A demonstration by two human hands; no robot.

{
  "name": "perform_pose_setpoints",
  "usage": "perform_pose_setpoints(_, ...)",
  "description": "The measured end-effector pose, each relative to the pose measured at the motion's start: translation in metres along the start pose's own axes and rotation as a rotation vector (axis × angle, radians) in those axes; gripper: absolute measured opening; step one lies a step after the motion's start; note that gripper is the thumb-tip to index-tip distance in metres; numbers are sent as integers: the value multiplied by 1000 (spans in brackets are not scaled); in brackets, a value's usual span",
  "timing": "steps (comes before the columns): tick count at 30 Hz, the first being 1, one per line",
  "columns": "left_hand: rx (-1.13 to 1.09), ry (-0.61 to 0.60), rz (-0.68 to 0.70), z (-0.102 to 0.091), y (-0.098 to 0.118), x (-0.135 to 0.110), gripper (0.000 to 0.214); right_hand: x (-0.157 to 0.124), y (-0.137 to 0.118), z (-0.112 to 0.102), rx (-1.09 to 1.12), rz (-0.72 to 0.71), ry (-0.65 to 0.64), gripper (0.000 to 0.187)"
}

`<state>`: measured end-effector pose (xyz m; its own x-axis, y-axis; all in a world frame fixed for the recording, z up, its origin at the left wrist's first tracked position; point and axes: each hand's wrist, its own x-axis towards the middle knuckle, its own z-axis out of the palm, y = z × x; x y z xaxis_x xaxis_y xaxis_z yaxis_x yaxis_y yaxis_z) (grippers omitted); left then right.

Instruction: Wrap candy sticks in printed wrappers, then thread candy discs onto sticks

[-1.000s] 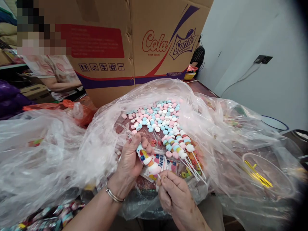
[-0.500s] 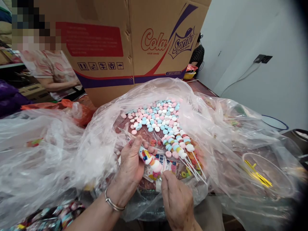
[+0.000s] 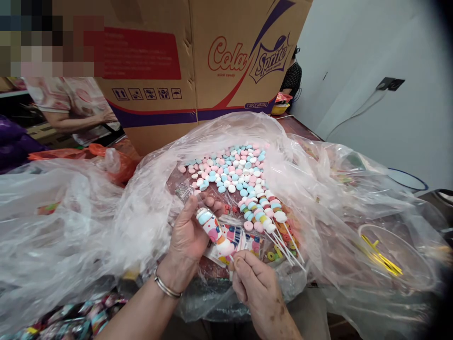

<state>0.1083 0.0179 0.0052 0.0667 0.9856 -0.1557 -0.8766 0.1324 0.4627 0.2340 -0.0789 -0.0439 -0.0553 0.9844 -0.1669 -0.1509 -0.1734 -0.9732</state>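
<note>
A candy skewer (image 3: 213, 230) with a white stick and a printed clear wrapper around its upper part is between my hands. My left hand (image 3: 189, 233) cradles the wrapped part, its thumb on the near side and fingers curled behind. With a pinch, my right hand (image 3: 256, 283) grips the stick below the lowest white and pink candies. Flat printed wrappers (image 3: 253, 243) lie beneath. Just to the right, several unwrapped candy skewers (image 3: 264, 210) rest side by side, sticks toward me. Beyond them spread loose pink, blue and white candies (image 3: 230, 172).
Clear plastic sheeting (image 3: 141, 208) surrounds the candies. A large cardboard box (image 3: 198, 61) stands behind. Gummy rings (image 3: 278, 255) lie beside the skewers. Yellow twist ties (image 3: 384, 259) are at right, wrapped candies (image 3: 74, 316) at lower left. A co-worker's arm (image 3: 71, 122) shows at left.
The skewer's wrapped top now shows more fully, as my left fingers have shifted from around it. My right hand has moved slightly left, with the stick in its pinch.
</note>
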Motion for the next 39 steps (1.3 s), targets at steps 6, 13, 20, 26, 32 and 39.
perform_pose_setpoints(6, -7, 18, -33, 5, 0, 1, 20, -3, 6, -7, -611, -453, 181, 25)
perform_pose_setpoints(13, 23, 63, 8, 2, -8, -4, 26, -3, 8, -4, -874, -629, 246, 25)
perform_pose_setpoints(20, 127, 24, -18, 7, -34, -24, 35, 13, 2, 11, -688, -486, 261, 26)
perform_pose_setpoints(26, 130, 9, 19, 3, -25, -15, 34, 6, -6, 0, -630, -486, 160, 17)
perform_pose_setpoints(32, 127, -17, -13, 5, -33, -21, 37, 3, -5, 1, -786, -595, 202, 25)
perform_pose_setpoints(39, 208, -16, -10, 11, -43, -30, 39, 8, 1, 5, -664, -545, 194, 29)
